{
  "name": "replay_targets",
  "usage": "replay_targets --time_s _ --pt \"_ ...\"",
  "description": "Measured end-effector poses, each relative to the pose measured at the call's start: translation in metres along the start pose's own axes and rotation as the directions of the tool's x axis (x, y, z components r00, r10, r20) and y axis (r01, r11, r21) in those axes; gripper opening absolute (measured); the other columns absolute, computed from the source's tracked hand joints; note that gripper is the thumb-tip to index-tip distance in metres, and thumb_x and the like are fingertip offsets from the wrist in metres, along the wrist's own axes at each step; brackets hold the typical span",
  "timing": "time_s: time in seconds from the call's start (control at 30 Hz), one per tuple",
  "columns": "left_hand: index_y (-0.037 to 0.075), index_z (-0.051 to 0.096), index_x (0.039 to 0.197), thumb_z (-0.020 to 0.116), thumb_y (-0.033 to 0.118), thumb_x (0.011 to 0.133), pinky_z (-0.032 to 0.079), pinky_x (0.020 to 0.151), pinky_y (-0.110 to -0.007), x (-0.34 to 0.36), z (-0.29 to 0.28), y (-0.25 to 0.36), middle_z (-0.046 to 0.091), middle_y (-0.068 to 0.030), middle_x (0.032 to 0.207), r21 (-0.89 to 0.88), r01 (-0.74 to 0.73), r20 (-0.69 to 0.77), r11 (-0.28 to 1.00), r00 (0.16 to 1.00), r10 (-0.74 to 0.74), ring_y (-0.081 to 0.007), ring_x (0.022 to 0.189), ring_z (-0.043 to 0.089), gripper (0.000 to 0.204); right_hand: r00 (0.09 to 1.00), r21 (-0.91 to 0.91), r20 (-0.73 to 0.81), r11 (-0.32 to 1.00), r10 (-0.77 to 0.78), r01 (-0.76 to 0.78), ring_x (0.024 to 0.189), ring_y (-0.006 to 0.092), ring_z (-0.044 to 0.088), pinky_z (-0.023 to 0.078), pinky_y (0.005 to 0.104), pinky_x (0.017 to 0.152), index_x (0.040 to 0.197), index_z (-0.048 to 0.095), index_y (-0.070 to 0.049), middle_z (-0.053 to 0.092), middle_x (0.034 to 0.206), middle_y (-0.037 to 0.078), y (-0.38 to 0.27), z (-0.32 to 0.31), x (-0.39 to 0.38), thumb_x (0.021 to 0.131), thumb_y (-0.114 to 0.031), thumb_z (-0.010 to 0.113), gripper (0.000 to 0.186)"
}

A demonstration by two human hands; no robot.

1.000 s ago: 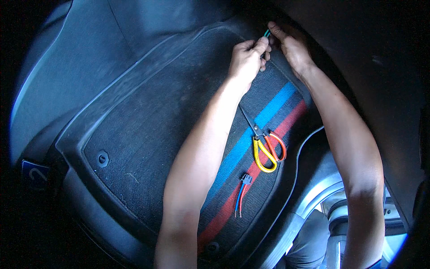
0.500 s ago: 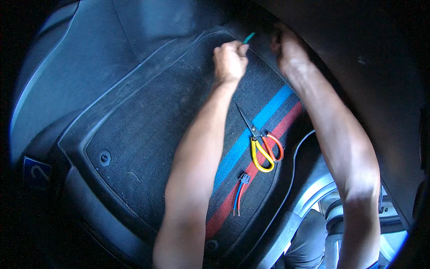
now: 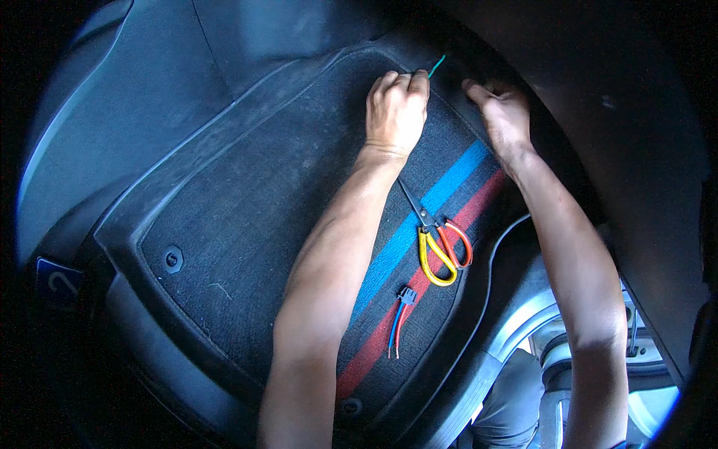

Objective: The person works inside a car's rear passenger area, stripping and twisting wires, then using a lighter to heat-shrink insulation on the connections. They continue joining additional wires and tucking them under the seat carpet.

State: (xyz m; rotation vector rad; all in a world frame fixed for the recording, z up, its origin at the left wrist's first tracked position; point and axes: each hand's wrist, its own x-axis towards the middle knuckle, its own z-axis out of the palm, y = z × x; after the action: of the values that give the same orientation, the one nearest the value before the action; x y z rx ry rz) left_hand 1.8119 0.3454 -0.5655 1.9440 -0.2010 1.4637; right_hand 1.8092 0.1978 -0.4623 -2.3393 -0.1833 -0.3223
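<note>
Green wire (image 3: 438,65) is pinched in left grip (image 3: 398,112), right (image 3: 505,118) unclear; rimmed mat (image 3: 247,194) holds scissors (image 3: 425,218).

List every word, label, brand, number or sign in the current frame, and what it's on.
Blue panel, left edge: one pale curved mark, described rather than transcribed.
Upper mat fastener: small central detail, too small to read.
Lower mat fastener: too dim to read.
Scissors: no readable text.
Dark connector with red and blue wires: no readable text.
</note>
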Motion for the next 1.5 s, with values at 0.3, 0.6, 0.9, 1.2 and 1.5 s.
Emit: replay_targets --time_s 0.3,0.6,0.9,1.2,1.5 --pt "0.003 0.070 0.090 0.066 0.011 0.084 0.054 0.072 -0.040 -0.002 0.003 0.004 0.069 -0.0118 0.078 0.077 -0.054 -0.001 0.996 0.999 0.054 -0.0280 0.075 0.067 0.011 0.940 -0.566 -0.084 0.792 -0.332 0.229 0.101 0.0383 0.064 0.049 0.0421 0.092 0.115 0.066 -0.002 0.065 0.111 0.027 -0.029 0.034 0.029 0.097 -0.037 0.056 0.041" --pt "0.004 0.069 0.070 0.065 0.008 0.075 0.051 0.087 -0.045 -0.008 0.022 0.053 0.069 -0.0125 0.073 -0.028 0.215 0.034 0.976 0.976 -0.214 -0.0312 0.082 0.067 0.008 0.905 -0.902 0.396 0.121 -0.158 0.415 0.103 0.0318 0.067 0.057 0.0427 0.083 0.114 0.067 -0.009 0.067 0.112 0.016 -0.082 0.064 0.048 0.094 -0.020 0.060 0.024" --pt "0.000 0.070 0.076 0.066 0.010 0.088 0.050 0.057 -0.039 -0.002 0.010 0.038 0.067 -0.0197 0.067 -0.507 0.594 0.275 0.624 0.798 -0.536 -0.0301 0.059 0.067 0.016 0.940 -0.532 -0.016 0.799 -0.341 0.281 0.107 0.0365 0.064 0.048 0.0438 0.096 0.120 0.068 -0.011 0.067 0.117 0.018 -0.054 0.056 0.043 0.096 -0.049 0.051 0.048" --pt "0.002 0.062 0.098 0.059 0.021 0.097 0.041 0.061 -0.026 0.004 0.003 0.012 0.058 -0.0042 0.079 -0.478 0.612 0.870 -0.630 0.427 -0.245 -0.0117 0.063 0.048 0.019 0.983 0.557 0.102 0.811 0.150 -0.181 0.106 0.0219 0.059 0.046 0.0351 0.094 0.124 0.062 -0.006 0.063 0.122 0.015 -0.005 0.020 0.038 0.102 -0.035 0.045 0.040" --pt "0.004 0.057 0.099 0.057 0.019 0.098 0.037 0.058 -0.024 0.009 0.000 0.011 0.054 -0.0022 0.075 -0.308 0.453 0.919 -0.836 0.370 -0.138 -0.0116 0.060 0.044 0.015 0.899 0.571 0.439 0.772 0.002 -0.280 0.073 0.0144 0.060 0.056 0.0288 0.074 0.107 0.065 -0.004 0.067 0.095 0.006 -0.008 0.026 0.034 0.100 -0.044 0.055 0.042"
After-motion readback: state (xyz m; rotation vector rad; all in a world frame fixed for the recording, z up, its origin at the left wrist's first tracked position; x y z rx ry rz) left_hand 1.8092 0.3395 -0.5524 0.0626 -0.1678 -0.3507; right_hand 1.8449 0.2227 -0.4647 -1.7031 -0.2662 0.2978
